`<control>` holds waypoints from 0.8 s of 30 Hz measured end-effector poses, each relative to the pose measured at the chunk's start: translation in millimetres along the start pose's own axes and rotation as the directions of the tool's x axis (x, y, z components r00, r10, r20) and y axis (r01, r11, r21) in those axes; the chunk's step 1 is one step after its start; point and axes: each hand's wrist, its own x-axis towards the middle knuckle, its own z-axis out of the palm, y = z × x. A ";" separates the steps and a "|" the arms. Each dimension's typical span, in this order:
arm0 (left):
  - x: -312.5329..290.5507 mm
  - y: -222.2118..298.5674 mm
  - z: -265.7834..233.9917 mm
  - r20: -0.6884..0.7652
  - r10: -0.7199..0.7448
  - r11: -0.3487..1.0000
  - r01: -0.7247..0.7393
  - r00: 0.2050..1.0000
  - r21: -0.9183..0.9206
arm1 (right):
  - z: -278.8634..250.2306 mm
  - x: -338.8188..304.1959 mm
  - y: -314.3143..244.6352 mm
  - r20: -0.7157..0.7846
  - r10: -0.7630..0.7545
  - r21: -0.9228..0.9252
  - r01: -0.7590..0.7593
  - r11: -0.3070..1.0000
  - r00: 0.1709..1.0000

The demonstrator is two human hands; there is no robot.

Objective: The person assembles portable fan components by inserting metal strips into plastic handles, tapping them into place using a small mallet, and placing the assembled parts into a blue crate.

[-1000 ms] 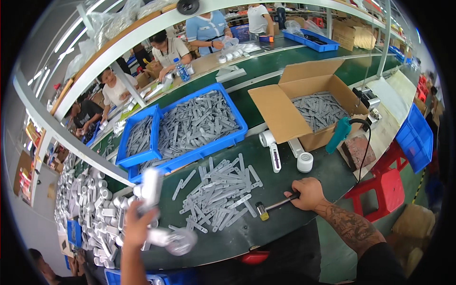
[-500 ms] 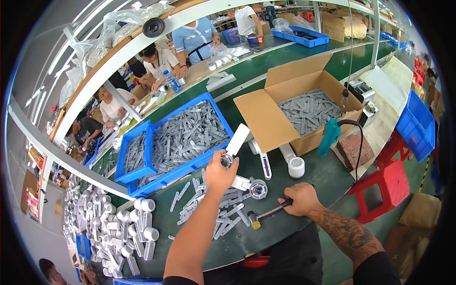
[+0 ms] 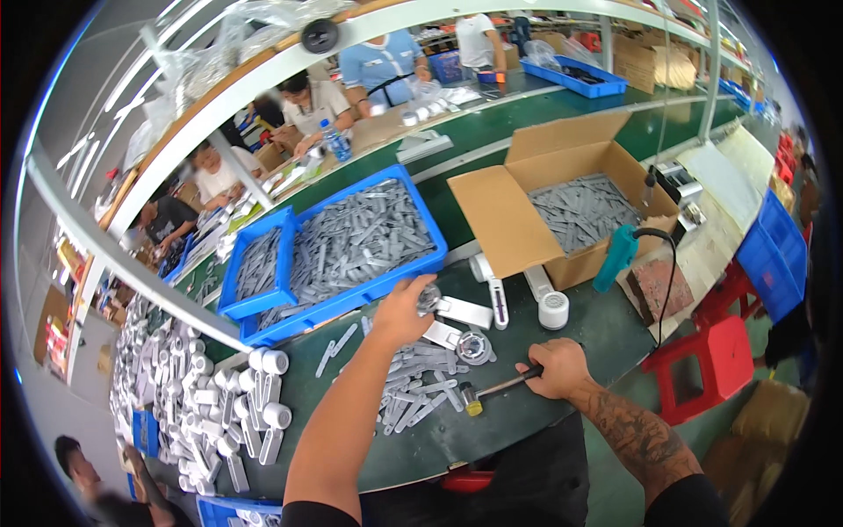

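Observation:
My left hand (image 3: 402,314) grips the round clear end of a white handheld device, whose white handle (image 3: 465,314) points right and slightly down. Just below it on the bench lies a similar white device (image 3: 474,349) with its round clear end facing up. My right hand (image 3: 559,369) is closed around the dark handle of a small hammer (image 3: 502,386). The hammer's yellowish head (image 3: 472,401) rests on or just over the green bench, beside a loose heap of flat grey strips (image 3: 413,378).
Blue trays (image 3: 386,274) of grey strips stand behind my left hand. An open cardboard box (image 3: 575,263) holds more strips. A teal tool (image 3: 616,257) hangs beside it. Many white devices (image 3: 233,395) pile up at left. A red stool (image 3: 702,369) stands right. Co-workers sit across the bench.
The device in my left hand has swung from pointing up to nearly level, its handle now toward the right. My right hand with the hammer has hardly moved. The whole view has shifted slightly.

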 end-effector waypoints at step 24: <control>-603.2 -33.3 -244.3 0.047 -0.998 0.032 0.982 0.041 -0.189 | 27.9 -25.1 43.3 0.022 0.108 -0.043 -0.107 0.993 0.994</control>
